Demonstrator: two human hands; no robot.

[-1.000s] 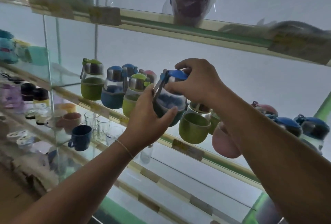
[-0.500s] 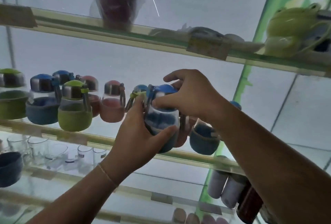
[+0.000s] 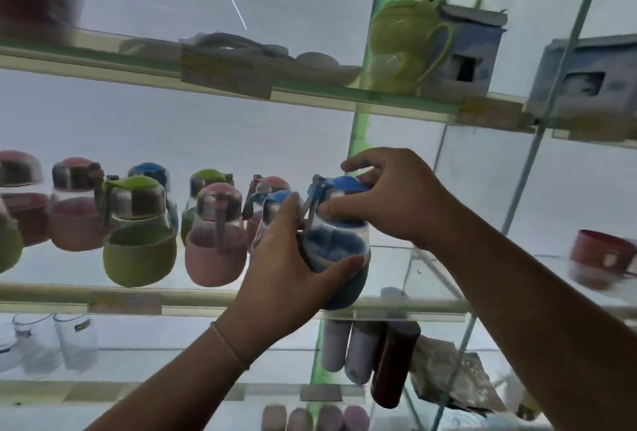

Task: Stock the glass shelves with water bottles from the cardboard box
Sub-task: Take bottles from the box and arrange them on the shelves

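Centre frame, nearest the camera: the left hand (image 3: 287,268) cups the blue bottle (image 3: 336,244) from the side and below, thumb curled across its lower sleeve, while the right hand (image 3: 389,196) pinches the neck just under the blue lid (image 3: 341,184), index finger lifted clear. The bottle stands upright, long axis vertical, its base at the front edge of the glass shelf (image 3: 431,270); whether it rests there cannot be told. The open spot lies behind and right of it, the pink bottle (image 3: 215,241) and green bottle (image 3: 139,234) crowding the left.
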